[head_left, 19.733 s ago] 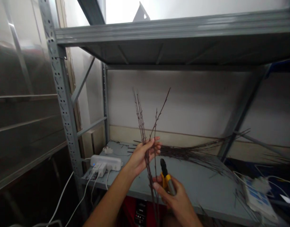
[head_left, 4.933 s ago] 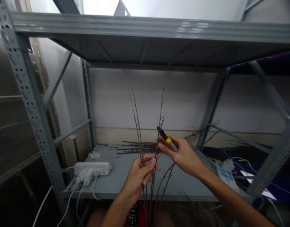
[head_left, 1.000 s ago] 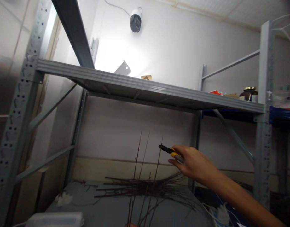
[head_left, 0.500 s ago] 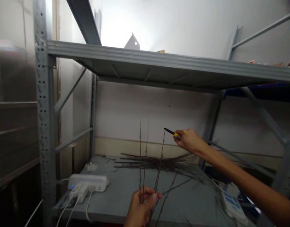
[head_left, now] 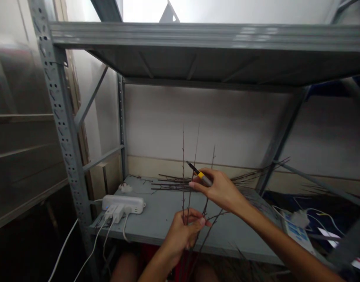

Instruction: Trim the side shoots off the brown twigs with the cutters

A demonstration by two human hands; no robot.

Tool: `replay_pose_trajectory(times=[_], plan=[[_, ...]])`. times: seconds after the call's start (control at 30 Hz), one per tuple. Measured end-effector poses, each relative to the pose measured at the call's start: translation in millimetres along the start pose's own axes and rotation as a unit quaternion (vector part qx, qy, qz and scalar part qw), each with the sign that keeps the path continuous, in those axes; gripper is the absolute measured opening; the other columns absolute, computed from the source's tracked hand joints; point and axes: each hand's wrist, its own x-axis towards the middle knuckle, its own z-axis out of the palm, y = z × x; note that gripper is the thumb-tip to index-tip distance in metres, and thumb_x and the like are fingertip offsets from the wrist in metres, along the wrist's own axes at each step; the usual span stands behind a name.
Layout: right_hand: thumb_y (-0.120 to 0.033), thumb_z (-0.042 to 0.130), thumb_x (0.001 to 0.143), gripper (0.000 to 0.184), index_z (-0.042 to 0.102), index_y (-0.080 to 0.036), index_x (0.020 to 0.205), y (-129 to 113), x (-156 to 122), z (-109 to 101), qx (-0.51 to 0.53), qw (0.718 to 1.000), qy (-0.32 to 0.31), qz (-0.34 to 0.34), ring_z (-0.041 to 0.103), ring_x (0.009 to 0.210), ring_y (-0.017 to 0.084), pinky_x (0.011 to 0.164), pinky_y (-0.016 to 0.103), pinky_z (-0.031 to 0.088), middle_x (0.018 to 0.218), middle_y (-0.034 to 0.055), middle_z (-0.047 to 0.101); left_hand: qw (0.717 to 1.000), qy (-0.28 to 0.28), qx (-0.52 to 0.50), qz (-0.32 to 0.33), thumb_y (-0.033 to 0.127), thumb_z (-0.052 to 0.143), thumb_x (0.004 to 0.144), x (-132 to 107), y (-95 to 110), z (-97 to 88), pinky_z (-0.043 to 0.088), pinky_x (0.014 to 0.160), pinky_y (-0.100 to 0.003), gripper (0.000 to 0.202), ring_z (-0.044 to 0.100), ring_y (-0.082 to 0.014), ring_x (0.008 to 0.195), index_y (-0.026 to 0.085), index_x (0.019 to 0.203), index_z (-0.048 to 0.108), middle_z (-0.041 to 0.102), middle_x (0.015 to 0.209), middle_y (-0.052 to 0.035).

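Note:
My left hand (head_left: 182,232) is closed round a few thin dark twigs (head_left: 183,164) that stand upright in front of the grey shelf (head_left: 156,219). My right hand (head_left: 221,190) grips small cutters (head_left: 199,174) with a yellow and grey handle. The cutters' dark tip points left and lies close to the upright twigs, level with their middle. Behind both hands a pile of similar twigs (head_left: 244,184) lies flat across the shelf.
A white power strip (head_left: 124,203) with plugged white cables sits at the shelf's left front. A small white scrap (head_left: 125,188) lies behind it. Another white device with blue markings (head_left: 297,231) and cables lies at right. A grey upper shelf (head_left: 197,37) hangs overhead.
The view has tilted down from the wall and upper shelf. My right hand has come down and left with the cutters toward the twigs. My left hand has come fully into view.

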Motion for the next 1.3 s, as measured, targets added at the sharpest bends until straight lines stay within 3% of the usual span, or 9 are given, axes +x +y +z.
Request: replay_pose_trajectory(times=[0.23, 0.37, 0.53, 0.6, 0.7, 0.87, 1.1, 1.2, 1.3], plan=[[-0.036, 0.069, 0.081, 0.017, 0.072, -0.019, 0.083, 9.0, 11.9, 2.0, 0.040, 0.998, -0.045, 0.016, 0.065, 0.072, 0.020, 0.066, 0.031, 0.046, 0.078, 0.0023, 0.073, 1.000, -0.016, 0.007, -0.004, 0.045, 0.080, 0.079, -6.0, 9.0, 2.3, 0.016, 0.033, -0.020, 0.037, 0.027, 0.0016, 0.031, 0.014, 0.090, 0.064, 0.077, 0.082, -0.0050], [-0.035, 0.068, 0.081, 0.017, 0.071, -0.018, 0.084, 12.3, 14.2, -9.6, 0.032, 0.999, -0.024, 0.023, 0.063, 0.071, 0.019, 0.065, 0.031, 0.045, 0.076, 0.0018, 0.071, 1.000, -0.014, 0.024, 0.015, 0.042, 0.079, 0.082, -12.0, 15.8, 1.5, 0.023, 0.039, -0.018, 0.041, 0.035, 0.0012, 0.039, 0.012, 0.108, 0.069, 0.077, 0.096, -0.0088], [-0.035, 0.070, 0.080, 0.018, 0.073, -0.018, 0.086, 12.8, 14.6, -30.5, 0.024, 0.999, 0.026, 0.031, 0.062, 0.070, 0.019, 0.064, 0.031, 0.043, 0.075, 0.0015, 0.071, 0.998, 0.009, -0.027, 0.056, 0.038, 0.080, 0.082, -13.9, 7.3, -11.6, 0.049, 0.074, -0.024, 0.039, 0.069, -0.0169, 0.090, 0.013, 0.112, 0.074, 0.071, 0.125, -0.0161], [-0.033, 0.070, 0.080, 0.017, 0.073, -0.018, 0.086, 11.9, 14.1, -37.0, 0.026, 0.998, 0.039, 0.031, 0.061, 0.069, 0.018, 0.064, 0.031, 0.043, 0.074, 0.0014, 0.070, 0.996, 0.038, -0.022, 0.081, 0.038, 0.080, 0.082, -11.9, 1.8, -17.7, 0.050, 0.082, -0.028, 0.035, 0.069, -0.0226, 0.104, 0.014, 0.107, 0.075, 0.069, 0.130, -0.0163], [-0.032, 0.071, 0.080, 0.015, 0.072, -0.018, 0.084, 10.5, 13.9, -42.9, 0.017, 0.997, 0.069, 0.031, 0.061, 0.069, 0.018, 0.064, 0.031, 0.042, 0.073, 0.0008, 0.069, 0.988, 0.082, 0.006, 0.128, 0.038, 0.075, 0.088, -9.1, -2.1, -23.2, 0.049, 0.097, -0.034, 0.043, 0.064, -0.0268, 0.121, 0.020, 0.125, 0.067, 0.060, 0.144, -0.0141], [-0.033, 0.073, 0.078, 0.015, 0.072, -0.019, 0.082, 7.7, 17.3, -47.1, 0.012, 0.994, 0.109, 0.022, 0.063, 0.072, 0.019, 0.066, 0.032, 0.043, 0.075, 0.0016, 0.070, 0.972, 0.066, 0.132, 0.185, 0.043, 0.072, 0.088, -13.4, -0.5, -24.6, 0.041, 0.113, -0.044, 0.051, 0.048, -0.0306, 0.140, 0.028, 0.136, 0.062, 0.039, 0.161, -0.0108], [-0.030, 0.074, 0.078, 0.012, 0.070, -0.018, 0.078, -8.6, 23.9, -45.1, 0.031, 0.987, 0.155, 0.001, 0.063, 0.070, 0.018, 0.065, 0.032, 0.044, 0.073, 0.0012, 0.069, 0.911, 0.065, 0.359, 0.193, 0.037, 0.089, 0.071, -29.9, -15.7, -11.1, 0.052, 0.088, -0.036, 0.039, 0.063, -0.0250, 0.106, 0.024, 0.106, 0.077, 0.066, 0.116, -0.0081], [-0.028, 0.073, 0.080, 0.010, 0.070, -0.018, 0.079, -13.9, 28.0, -39.7, 0.033, 0.985, 0.168, -0.018, 0.063, 0.070, 0.018, 0.065, 0.032, 0.044, 0.074, 0.0011, 0.069, 0.927, 0.049, 0.330, 0.173, 0.033, 0.079, 0.083, -33.6, -24.3, -1.7, 0.054, 0.077, -0.032, 0.023, 0.067, -0.0207, 0.088, 0.020, 0.101, 0.076, 0.071, 0.102, -0.0073], [-0.031, 0.072, 0.083, 0.013, 0.071, -0.018, 0.084, -15.6, 28.9, -36.0, 0.024, 0.981, 0.186, -0.049, 0.065, 0.072, 0.019, 0.067, 0.032, 0.046, 0.078, 0.0026, 0.071, 0.963, 0.054, 0.238, 0.116, 0.035, 0.066, 0.092, -35.0, -28.6, 4.4, 0.057, 0.075, -0.031, 0.022, 0.071, -0.0225, 0.090, 0.016, 0.095, 0.076, 0.074, 0.098, -0.0090]])
